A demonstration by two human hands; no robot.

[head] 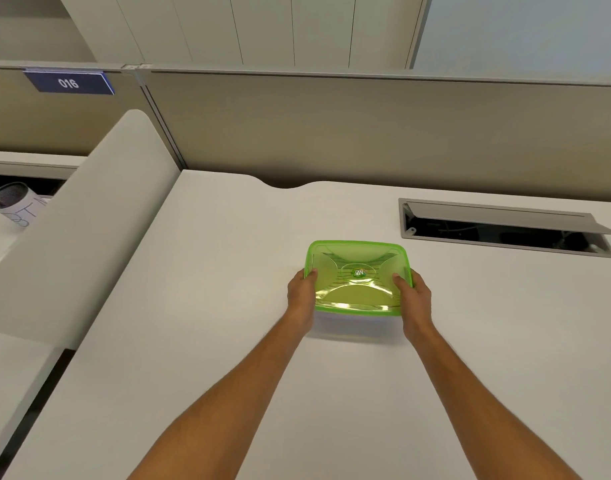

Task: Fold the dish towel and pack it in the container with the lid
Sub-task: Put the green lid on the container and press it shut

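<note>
A rectangular container with a translucent green lid [357, 277] sits on the white desk [227, 341], lid on top. Through the lid I make out faint stripes that may be the dish towel inside; I cannot tell for sure. My left hand [302, 292] grips the container's left side with its thumb on the lid. My right hand [413, 294] grips the right side in the same way, thumb on the lid.
An open cable hatch [504, 228] is cut into the desk at the back right. A beige partition [366, 133] runs along the desk's far edge. A white side divider [89, 220] stands at the left, with a mesh cup [9, 199] beyond it.
</note>
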